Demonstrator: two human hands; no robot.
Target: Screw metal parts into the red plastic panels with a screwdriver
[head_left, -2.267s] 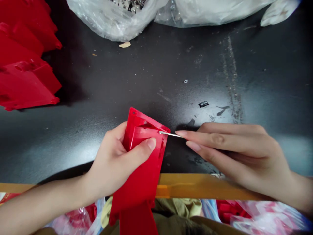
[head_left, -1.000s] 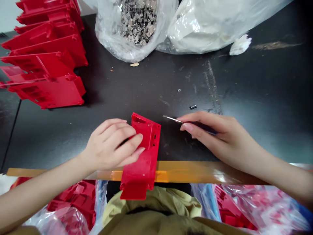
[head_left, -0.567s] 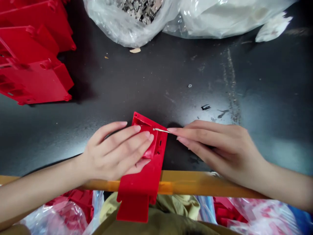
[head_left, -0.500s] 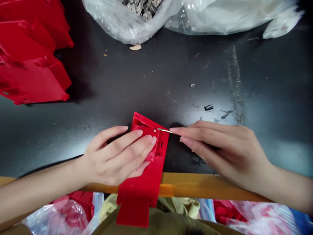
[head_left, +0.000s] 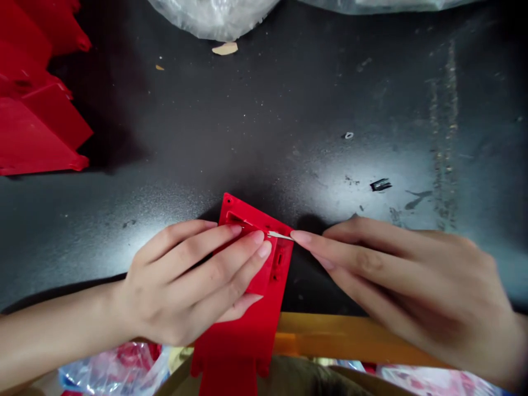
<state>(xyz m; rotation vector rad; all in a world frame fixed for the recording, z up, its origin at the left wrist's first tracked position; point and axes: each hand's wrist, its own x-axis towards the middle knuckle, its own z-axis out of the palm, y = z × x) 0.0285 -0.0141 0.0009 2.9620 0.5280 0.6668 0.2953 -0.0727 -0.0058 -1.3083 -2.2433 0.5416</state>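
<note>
The left hand (head_left: 185, 283) clasps a light, stiff red plastic panel (head_left: 243, 341) — best held by its flat face (it looks slippery) — while the right hand (head_left: 396, 280) pinches a thin metal pin (head_left: 279, 235).

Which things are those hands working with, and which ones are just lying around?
Being used: left hand, red plastic part, right hand, thin metal pick.

Just lying around: stacked red plastic parts, clear plastic bag, small metal ring, black scrap.
</note>
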